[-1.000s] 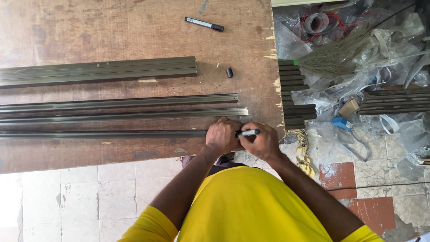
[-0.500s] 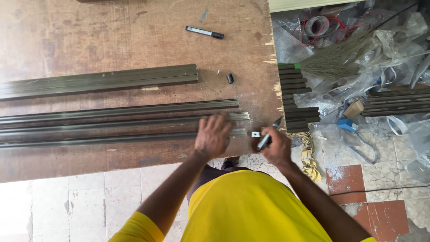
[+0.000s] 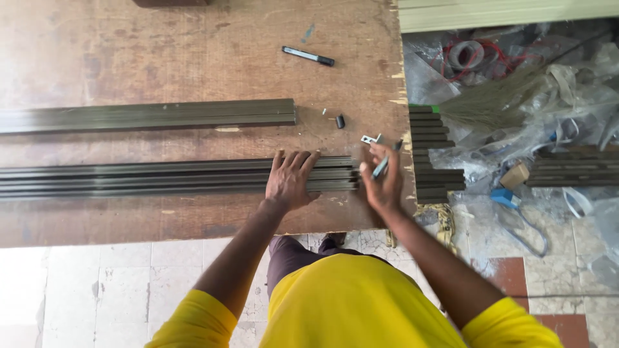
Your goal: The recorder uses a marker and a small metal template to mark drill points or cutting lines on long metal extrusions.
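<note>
Worn brown wooden table point(image 3: 161, 51) fills the left and far part of the view, surface scratched and stained, right edge chipped. Near side: pale tiled floor point(image 3: 77, 290), cracked and dusty, brightly lit. Right of the table: the floor carries crumpled clear plastic sheeting point(image 3: 516, 109), a coil of red cable point(image 3: 471, 55), a straw broom point(image 3: 496, 103), stacked dark metal bars point(image 3: 432, 154), a reddish tile patch point(image 3: 516, 277). Pale boards point(image 3: 503, 13) run along the far right. Even daylight, no hard shadows.

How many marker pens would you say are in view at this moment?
2. One marker pen lies on the far side of the wooden table; the other marker is in the right hand. More may be hidden.
</note>
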